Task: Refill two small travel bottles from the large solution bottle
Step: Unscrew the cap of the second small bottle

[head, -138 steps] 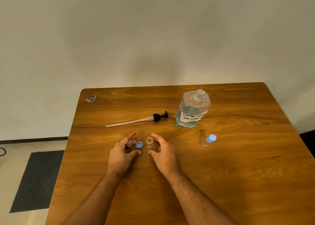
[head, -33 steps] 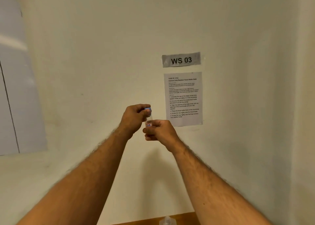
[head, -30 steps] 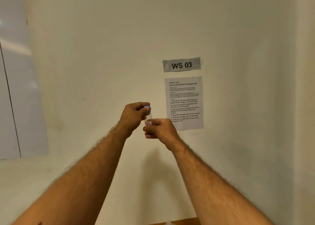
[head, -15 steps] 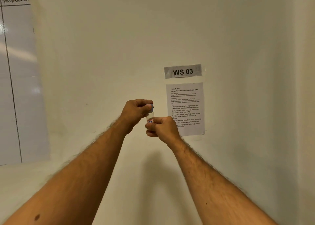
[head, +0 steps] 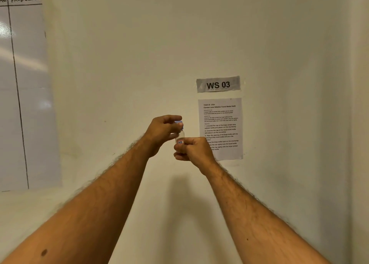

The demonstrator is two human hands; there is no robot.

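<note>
We hold the small travel bottle (head: 180, 138) up in the air in front of the wall (head: 139, 63), well above anything that could carry it; no table or counter shows here, so the bottle rests on nothing but our fingers. Our right hand (head: 194, 148) is closed around the lower body of the bottle, gripping it from the right and below, with a small red-edged label facing us just above the knuckles. Our left hand (head: 162, 130) comes in from the left and above, and its thumb and fingertips are pinched on the blue cap (head: 178, 122) at the top. The relation that matters is the bottle's long axis: it stands close to upright, cap over base, and the two hands sit stacked along that line, left over right, almost touching. We judge that the coming move is a twist about this axis, so the right hand must hold the body fixed while the left turns the cap; whether it is tightening or loosening we cannot tell. How full the clear body is we cannot read either. Behind the hands, the printed instruction sheet (head: 220, 121) and the WS 03 sign (head: 218, 84) hang on the wall, apart from the bottle.
</note>
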